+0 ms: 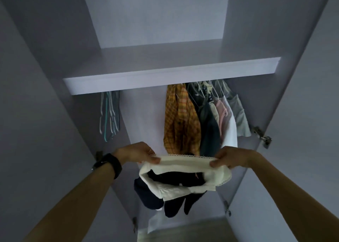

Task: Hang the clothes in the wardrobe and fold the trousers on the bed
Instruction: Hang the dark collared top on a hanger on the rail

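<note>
So the person is standing right at the open wardrobe (143,113), looking up under its shelf (165,74); the rail itself is hidden behind that shelf. A row of hung clothes (211,117) fills the right side, with an orange checked shirt (180,120) at its left end, and there's a bare stretch of back wall between that shirt and a bunch of empty hangers (110,113) over on the left. The piece being worked on is a white garment (183,162) with a lace-trimmed edge, held up in front of the opening, just below the orange shirt. A dark garment (146,194) shows inside and beneath it, but it's hard to tell whether that one is wrapped in the white piece or just hanging behind it. The left hand (136,152), the one with the watch (111,165), pinches the top edge between thumb and curled fingers, and the right hand (231,158) does the same at the other end, so the edge is stretched flat between them. No hanger shows in either hand. Best guess is that the step is sorting this piece out for hanging. To do it well, they'd want to separate white from dark first, find the neckline or shoulders, then free one hand for a hanger from the left bunch while the other keeps the cloth off the floor. That gap beside the orange shirt looks like the easy slot.
</note>
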`<state>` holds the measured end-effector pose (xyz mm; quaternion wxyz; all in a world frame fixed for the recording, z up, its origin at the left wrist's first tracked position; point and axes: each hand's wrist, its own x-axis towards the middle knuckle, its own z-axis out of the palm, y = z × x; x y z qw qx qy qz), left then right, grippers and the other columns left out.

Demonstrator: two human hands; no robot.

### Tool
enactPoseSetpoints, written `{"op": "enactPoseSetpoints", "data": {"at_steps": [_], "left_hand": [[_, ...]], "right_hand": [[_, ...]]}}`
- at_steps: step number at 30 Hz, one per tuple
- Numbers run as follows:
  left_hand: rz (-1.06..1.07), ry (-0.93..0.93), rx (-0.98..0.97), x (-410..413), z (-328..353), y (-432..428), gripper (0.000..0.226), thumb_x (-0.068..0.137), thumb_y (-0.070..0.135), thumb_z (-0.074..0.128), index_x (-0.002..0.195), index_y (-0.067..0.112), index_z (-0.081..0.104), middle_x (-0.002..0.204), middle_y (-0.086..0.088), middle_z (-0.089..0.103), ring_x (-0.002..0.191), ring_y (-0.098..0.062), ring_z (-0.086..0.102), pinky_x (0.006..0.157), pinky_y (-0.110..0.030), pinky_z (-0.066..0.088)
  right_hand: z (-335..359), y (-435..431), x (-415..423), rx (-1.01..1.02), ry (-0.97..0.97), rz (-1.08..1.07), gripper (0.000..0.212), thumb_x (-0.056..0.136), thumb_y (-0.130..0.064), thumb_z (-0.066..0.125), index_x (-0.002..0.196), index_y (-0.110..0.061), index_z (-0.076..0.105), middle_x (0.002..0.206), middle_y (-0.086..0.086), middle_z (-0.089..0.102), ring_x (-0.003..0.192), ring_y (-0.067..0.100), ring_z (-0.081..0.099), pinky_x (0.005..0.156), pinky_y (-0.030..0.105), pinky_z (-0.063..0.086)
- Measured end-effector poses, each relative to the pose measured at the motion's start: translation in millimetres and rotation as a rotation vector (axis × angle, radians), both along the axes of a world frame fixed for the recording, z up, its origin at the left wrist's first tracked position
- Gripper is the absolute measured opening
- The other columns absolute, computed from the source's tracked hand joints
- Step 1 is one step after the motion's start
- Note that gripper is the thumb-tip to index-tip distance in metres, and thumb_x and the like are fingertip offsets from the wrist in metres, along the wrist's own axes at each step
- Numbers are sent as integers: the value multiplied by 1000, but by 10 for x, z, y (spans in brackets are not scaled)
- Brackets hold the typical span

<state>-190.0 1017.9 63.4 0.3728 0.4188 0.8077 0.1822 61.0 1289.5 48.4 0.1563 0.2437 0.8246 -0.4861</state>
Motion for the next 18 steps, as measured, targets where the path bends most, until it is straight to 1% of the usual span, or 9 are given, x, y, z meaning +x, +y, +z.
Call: {"op": "enactPoseSetpoints", "data": {"at_steps": [3,5,7,9,11,12,14,17,18], "left_hand": [[150,-163,120,-104,33,-237,28,81,51,79,76,24,76,75,10,71,72,-8,67,65,-19,49],[308,-213,272,-178,102,-344,32,69,54,82,89,30,77,89,6,75,81,-12,71,71,-24,55],[371,-107,334,-208,133,-419,27,69,50,81,90,36,73,99,0,73,85,-17,70,74,-30,55],[304,58,332,-146,105,-439,10,84,37,75,88,39,67,108,-16,68,87,-29,64,82,-39,51],[299,120,354,-51,13,-449,17,94,25,66,86,39,63,103,-29,61,77,-32,54,79,-38,46],[337,132,370,16,-3,-451,21,97,21,63,86,39,61,93,-29,58,71,-27,49,75,-37,42],[426,156,396,109,-17,-458,22,99,14,59,89,34,60,78,-17,51,67,-21,46,70,-35,39],[592,70,529,213,17,-464,18,98,3,59,90,19,61,79,-9,54,71,-19,49,68,-28,41],[639,23,573,232,28,-481,20,96,-1,60,87,17,62,81,-2,60,71,-14,53,67,-21,43]], "right_hand": [[-33,10,-199,-291,155,-126,36,84,-36,77,106,-7,77,107,13,76,99,26,73,84,32,57],[-34,4,-329,-326,244,-215,41,80,-39,80,106,-7,78,108,18,75,99,30,72,83,35,59],[-99,-64,-462,-259,262,-209,38,77,-41,81,103,-14,79,104,11,76,93,24,73,74,30,57],[-228,-91,-568,-281,306,-264,26,76,-36,82,96,-20,80,100,7,76,89,20,74,68,28,57],[-330,-107,-630,-380,334,-323,8,83,-26,80,90,-22,81,100,7,77,87,20,74,69,32,58],[-361,-90,-657,-424,329,-324,7,87,-20,76,90,-23,81,101,6,77,88,21,74,69,34,59],[-420,-55,-699,-495,326,-330,19,92,-8,69,94,-23,81,104,8,76,91,23,74,68,35,59],[-473,23,-744,-566,427,-421,22,91,0,67,99,-17,78,109,13,74,92,27,73,67,37,59],[-471,22,-756,-571,460,-457,19,91,-2,68,101,-16,76,109,12,73,92,27,72,66,37,59]]}}
